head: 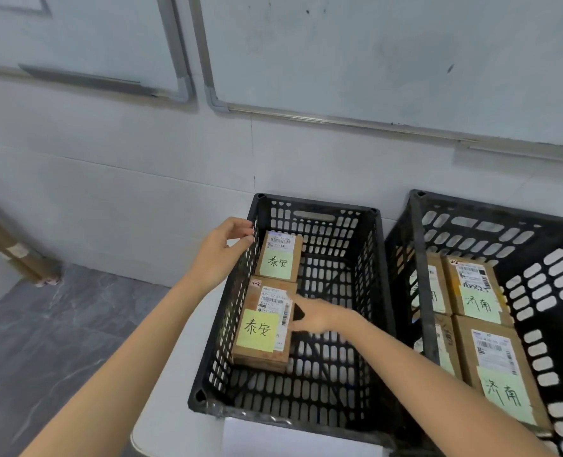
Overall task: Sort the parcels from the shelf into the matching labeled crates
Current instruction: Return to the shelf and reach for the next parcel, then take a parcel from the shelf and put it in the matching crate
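Left hand [220, 252]: outside the crate [316, 206], fingers curved, tips at the top of its left wall; whether they gripped the rim could not be told.
Right hand [316, 316]: down inside the crate, thumb above and fingers below, pinching the right edge of the near parcel [260, 328].
Hands together or apart: well apart, the crate's left wall and both parcels between them.
Near parcel: lay flat on the crate floor against the left wall, just left of the right hand and below the left hand; it bore a yellow-green note reading 泰安 and a shipping label.
Far parcel [280, 257]: flat in the same crate, end to end with the near parcel, just right of the left hand's fingertips through the wall and beyond the right hand; same 泰安 note.
Rest of the crate: bare slotted floor lay under and to the right of the right forearm.
Second crate [420, 258]: stood just right of the right arm, touching or almost touching the first.
Its parcels: two in plain sight [474, 288] [497, 367], each with a note reading 济南; two more were partly hidden behind the rim bar.
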`<action>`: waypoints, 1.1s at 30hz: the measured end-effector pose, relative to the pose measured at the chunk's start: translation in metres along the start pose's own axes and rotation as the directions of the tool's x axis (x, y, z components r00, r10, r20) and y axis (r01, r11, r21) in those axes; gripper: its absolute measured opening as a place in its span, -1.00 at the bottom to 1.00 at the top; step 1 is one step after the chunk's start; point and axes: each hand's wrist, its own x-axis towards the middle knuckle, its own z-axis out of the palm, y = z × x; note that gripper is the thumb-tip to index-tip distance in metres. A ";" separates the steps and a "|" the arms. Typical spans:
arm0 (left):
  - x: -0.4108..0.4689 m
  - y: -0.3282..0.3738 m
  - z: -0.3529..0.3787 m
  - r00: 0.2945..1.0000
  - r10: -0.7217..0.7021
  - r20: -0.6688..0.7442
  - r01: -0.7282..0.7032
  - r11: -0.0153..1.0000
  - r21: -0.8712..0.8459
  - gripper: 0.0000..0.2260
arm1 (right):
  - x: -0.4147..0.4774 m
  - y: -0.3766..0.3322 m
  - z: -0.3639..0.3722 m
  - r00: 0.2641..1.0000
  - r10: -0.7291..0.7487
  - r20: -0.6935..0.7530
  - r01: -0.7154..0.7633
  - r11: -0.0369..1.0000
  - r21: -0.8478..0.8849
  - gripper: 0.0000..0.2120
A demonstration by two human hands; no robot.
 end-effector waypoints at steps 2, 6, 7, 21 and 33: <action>-0.013 0.008 -0.005 1.000 0.003 -0.020 -0.003 1.000 0.012 -0.78 | -0.012 -0.002 -0.022 0.998 -0.028 -0.049 0.028 1.000 0.013 -0.25; -0.053 0.028 -0.016 0.994 0.004 -0.107 0.004 0.997 0.078 -0.68 | -0.051 -0.024 -0.057 0.977 -0.059 -0.207 0.041 0.995 -0.092 -0.27; -0.066 0.033 -0.020 0.990 0.017 -0.142 -0.002 0.994 0.109 -0.65 | -0.063 -0.033 -0.063 0.967 -0.087 -0.238 0.059 0.990 -0.125 -0.29; -0.324 0.096 -0.068 0.704 0.081 -0.705 0.311 0.857 0.410 -0.38 | -0.233 -0.192 -0.001 0.511 -0.713 -0.480 0.624 0.692 -0.363 -0.28; -0.630 0.110 -0.093 0.278 -0.002 -0.961 0.713 0.671 0.205 -0.33 | -0.363 -0.352 0.214 0.169 -0.985 -0.017 0.935 0.166 -0.314 -0.27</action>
